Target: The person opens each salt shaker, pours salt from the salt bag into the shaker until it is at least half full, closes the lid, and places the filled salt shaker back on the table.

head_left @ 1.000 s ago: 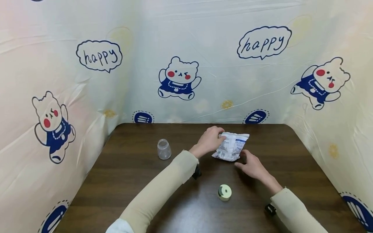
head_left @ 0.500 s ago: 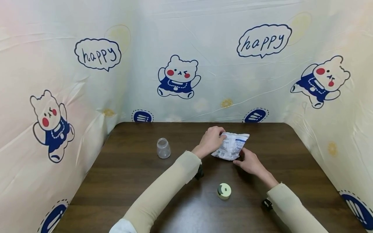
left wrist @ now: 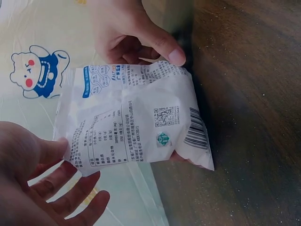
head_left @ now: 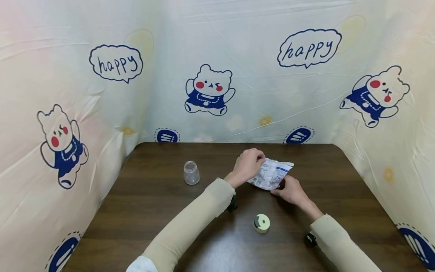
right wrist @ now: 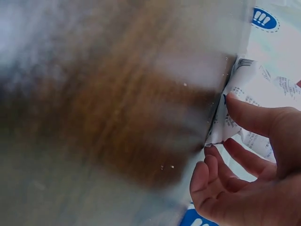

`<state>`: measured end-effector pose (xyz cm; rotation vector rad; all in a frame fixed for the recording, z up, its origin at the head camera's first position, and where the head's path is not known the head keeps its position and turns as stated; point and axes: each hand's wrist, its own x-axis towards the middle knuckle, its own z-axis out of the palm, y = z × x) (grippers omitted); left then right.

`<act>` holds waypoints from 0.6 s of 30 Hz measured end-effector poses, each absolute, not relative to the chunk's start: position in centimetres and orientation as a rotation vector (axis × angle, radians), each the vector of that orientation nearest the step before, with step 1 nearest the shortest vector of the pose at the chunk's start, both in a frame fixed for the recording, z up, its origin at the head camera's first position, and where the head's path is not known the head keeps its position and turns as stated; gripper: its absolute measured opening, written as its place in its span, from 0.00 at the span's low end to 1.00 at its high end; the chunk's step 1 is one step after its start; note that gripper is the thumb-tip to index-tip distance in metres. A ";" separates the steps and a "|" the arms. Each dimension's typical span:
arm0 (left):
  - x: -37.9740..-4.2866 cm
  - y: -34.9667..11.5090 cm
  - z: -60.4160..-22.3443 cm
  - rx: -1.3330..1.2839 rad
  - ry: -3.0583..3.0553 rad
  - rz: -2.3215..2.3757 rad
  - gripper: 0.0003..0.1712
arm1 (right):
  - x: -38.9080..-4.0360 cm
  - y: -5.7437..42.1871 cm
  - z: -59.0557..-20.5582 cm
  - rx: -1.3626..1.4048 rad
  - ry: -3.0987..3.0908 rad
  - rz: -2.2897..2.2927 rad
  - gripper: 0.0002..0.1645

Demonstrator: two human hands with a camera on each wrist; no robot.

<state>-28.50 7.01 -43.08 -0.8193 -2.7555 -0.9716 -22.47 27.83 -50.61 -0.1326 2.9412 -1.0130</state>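
A white printed bag of salt point(head_left: 270, 174) stands tilted near the back of the table. My left hand point(head_left: 249, 165) pinches its upper left corner between thumb and forefinger; in the left wrist view the other fingers of that hand point(left wrist: 42, 176) are spread. At the lower right corner, my right hand point(head_left: 293, 190) pinches the bag. The right wrist view has the right thumb point(right wrist: 254, 115) against the bag's printed face, with the forefinger partly hidden behind it. Small lettering, a QR code and a barcode show on the bag point(left wrist: 136, 113).
To the left stands a clear open-topped jar point(head_left: 192, 173). A round pale green lid-like piece point(head_left: 262, 223) lies nearer the front. White grains are scattered on the dark wooden table point(left wrist: 254, 117). A printed curtain point(head_left: 210, 45) surrounds the back and sides.
The bag has shifted slightly right and its top has tipped lower. My right hand has moved slightly left and taken hold of the lower corner. My left hand keeps its grip.
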 end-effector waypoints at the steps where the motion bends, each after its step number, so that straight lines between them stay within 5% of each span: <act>1: -28.4 7.0 -43.1 -0.821 -2.755 -0.972 0.09 | -22.4 27.8 -50.6 -0.124 2.936 -1.015 0.33; 7: -28.2 6.8 -43.0 -0.824 -2.737 -0.977 0.09 | -22.3 27.6 -50.8 -0.090 2.909 -1.023 0.43; 18: -27.8 6.7 -43.1 -0.837 -2.694 -0.983 0.08 | -22.1 27.3 -51.0 -0.110 2.936 -1.053 0.45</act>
